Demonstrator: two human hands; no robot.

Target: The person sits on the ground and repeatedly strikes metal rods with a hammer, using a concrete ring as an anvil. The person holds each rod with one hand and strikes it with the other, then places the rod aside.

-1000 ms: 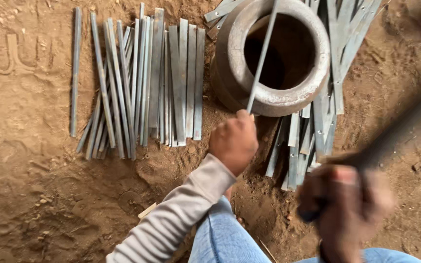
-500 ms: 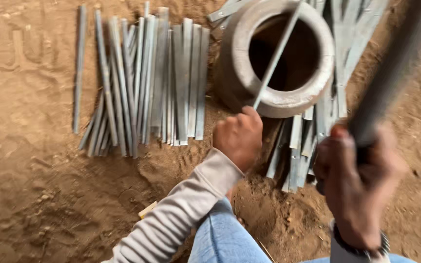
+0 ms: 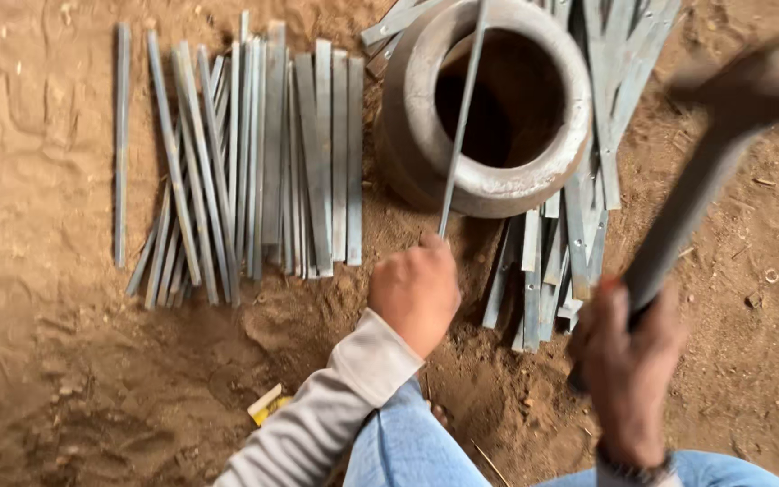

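Observation:
My left hand (image 3: 416,289) grips the near end of a thin flat metal strip (image 3: 462,117) that lies across the rim of a thick metal ring (image 3: 534,185) standing on the dirt. My right hand (image 3: 628,361) holds the dark handle of a hammer (image 3: 696,189), raised and blurred at the right, with its head near the frame's upper right edge. The strip runs up past the ring's hollow middle and out of the top of the view.
A row of several flat grey metal strips (image 3: 254,153) lies on the sandy ground left of the ring. Another heap of strips (image 3: 579,216) lies under and right of the ring. My blue-jeaned knee (image 3: 407,442) is at the bottom, with a small yellowish scrap (image 3: 268,404) beside it.
My right hand has swung the hammer, whose handle now leans further toward the upper right. My left hand still holds the strip on the ring's rim, nearly unmoved.

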